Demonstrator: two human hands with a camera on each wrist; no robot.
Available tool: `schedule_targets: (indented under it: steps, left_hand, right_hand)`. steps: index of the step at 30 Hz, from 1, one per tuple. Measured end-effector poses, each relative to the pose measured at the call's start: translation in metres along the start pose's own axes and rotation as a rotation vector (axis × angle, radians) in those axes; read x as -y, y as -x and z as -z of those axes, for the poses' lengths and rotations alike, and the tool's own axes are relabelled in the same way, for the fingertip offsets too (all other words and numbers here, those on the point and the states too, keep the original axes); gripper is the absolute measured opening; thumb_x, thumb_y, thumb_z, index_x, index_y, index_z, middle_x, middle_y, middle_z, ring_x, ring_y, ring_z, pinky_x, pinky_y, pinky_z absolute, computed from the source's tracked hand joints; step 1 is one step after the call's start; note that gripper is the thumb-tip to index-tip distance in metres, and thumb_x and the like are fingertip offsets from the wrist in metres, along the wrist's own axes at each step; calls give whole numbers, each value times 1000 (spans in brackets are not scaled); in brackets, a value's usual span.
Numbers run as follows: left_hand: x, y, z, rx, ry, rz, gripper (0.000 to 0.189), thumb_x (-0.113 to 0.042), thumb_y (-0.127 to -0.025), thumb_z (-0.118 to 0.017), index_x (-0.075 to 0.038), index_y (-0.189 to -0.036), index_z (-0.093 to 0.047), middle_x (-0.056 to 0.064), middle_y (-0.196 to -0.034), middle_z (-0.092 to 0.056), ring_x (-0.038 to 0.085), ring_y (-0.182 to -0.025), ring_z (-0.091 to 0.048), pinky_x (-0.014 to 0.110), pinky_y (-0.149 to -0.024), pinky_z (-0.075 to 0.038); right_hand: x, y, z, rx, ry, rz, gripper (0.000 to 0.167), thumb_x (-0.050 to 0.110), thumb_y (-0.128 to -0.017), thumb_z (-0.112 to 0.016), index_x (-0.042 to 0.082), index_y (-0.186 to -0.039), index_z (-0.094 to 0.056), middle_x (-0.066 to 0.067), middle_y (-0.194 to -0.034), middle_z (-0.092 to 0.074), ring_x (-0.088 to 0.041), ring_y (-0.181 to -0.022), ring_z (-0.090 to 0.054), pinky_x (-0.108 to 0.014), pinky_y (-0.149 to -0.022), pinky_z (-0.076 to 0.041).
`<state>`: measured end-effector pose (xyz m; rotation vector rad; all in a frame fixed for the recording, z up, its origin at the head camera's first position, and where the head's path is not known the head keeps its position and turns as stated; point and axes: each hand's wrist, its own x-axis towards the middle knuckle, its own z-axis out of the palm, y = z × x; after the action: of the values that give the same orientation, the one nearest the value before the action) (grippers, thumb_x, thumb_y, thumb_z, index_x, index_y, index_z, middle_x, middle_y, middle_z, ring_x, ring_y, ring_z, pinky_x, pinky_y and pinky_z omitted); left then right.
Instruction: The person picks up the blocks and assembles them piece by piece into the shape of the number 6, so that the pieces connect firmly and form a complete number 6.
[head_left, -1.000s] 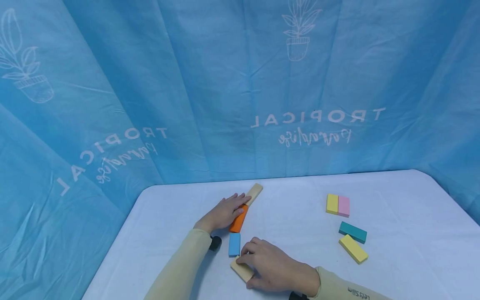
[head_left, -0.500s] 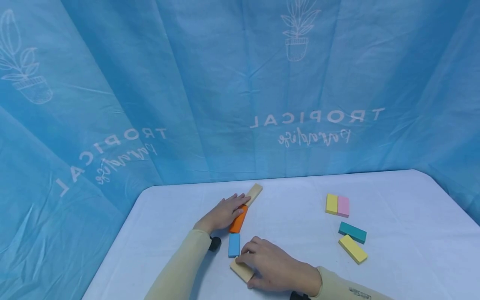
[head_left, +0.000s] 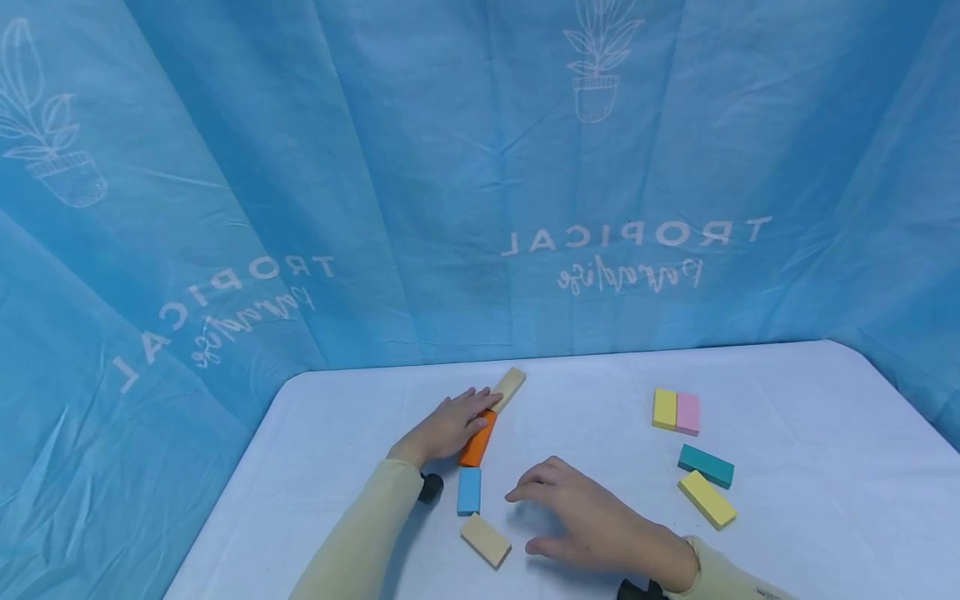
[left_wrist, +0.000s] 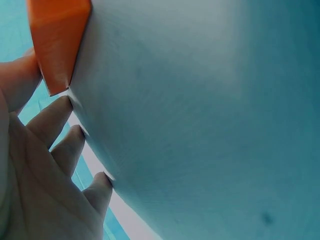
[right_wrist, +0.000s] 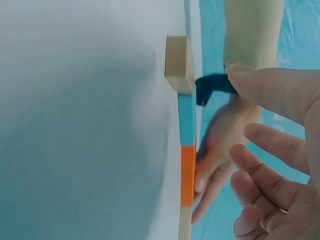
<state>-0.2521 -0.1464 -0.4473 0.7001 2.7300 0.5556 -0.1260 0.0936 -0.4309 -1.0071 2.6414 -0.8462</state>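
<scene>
My left hand [head_left: 444, 427] rests palm down beside an orange block [head_left: 476, 450], fingers extended toward a plain wooden block [head_left: 510, 387] beyond it. In the left wrist view the thumb touches the orange block [left_wrist: 59, 45], while the other fingers spread against the table. A blue block [head_left: 468, 492] lies end to end with the orange one, nearer to me. A second plain wooden block [head_left: 486, 541] sits slantwise at its near end. Just right of that, my right hand [head_left: 581, 515] hovers with fingers apart and holds nothing, as the right wrist view also shows.
To the right lie a yellow block [head_left: 664, 408] and a pink block [head_left: 687, 413] side by side. Nearer are a teal block [head_left: 707, 465] and another yellow block [head_left: 707, 500]. Behind the white table [head_left: 592, 392] hangs a blue printed curtain [head_left: 450, 208].
My right hand has let go of the near plain wooden block and moved to the right, leaving it on the table. The left hand and the row of blocks have stayed put.
</scene>
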Motion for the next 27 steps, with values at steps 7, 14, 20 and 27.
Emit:
schedule_targets:
  steps: [7, 14, 20, 27]
  left_hand:
    - [0, -1, -1, 3, -1, 10, 49, -29, -109, -45, -25, -157, -37, 3, -163, -32, 29, -152, -20, 58, -121, -14]
    - [2, 0, -2, 0, 10, 3, 49, -29, -109, -45, -24, -157, -37, 3, -163, -32, 29, -152, -21, 57, -121, -15]
    - [2, 1, -1, 5, 21, -8, 49, -28, -109, -45, -24, -157, -37, 3, -163, -32, 29, -152, -20, 57, -121, -14]
    - [1, 1, 0, 11, 20, -2, 49, -29, -109, -45, -24, -158, -37, 3, -163, -31, 29, -152, -20, 57, -121, -14]
  right_hand:
    - [-10, 18, 13, -47, -1, -77, 45, 36, -86, -80, 28, -129, -67, 15, -123, -58, -10, -118, -52, -40, -98, -52]
    - [-24, 37, 22, -92, 21, -119, 46, 37, -86, -80, 29, -129, -66, 15, -125, -57, -10, -118, -53, -40, -97, -53]
    - [-40, 56, 30, -175, 55, -143, 46, 36, -85, -82, 29, -127, -67, 17, -124, -56, -10, -118, -53, -39, -95, -53]
    - [-60, 78, 38, -238, 102, -159, 45, 37, -83, -82, 29, -125, -67, 17, -125, -56, -12, -117, -55, -42, -93, -54]
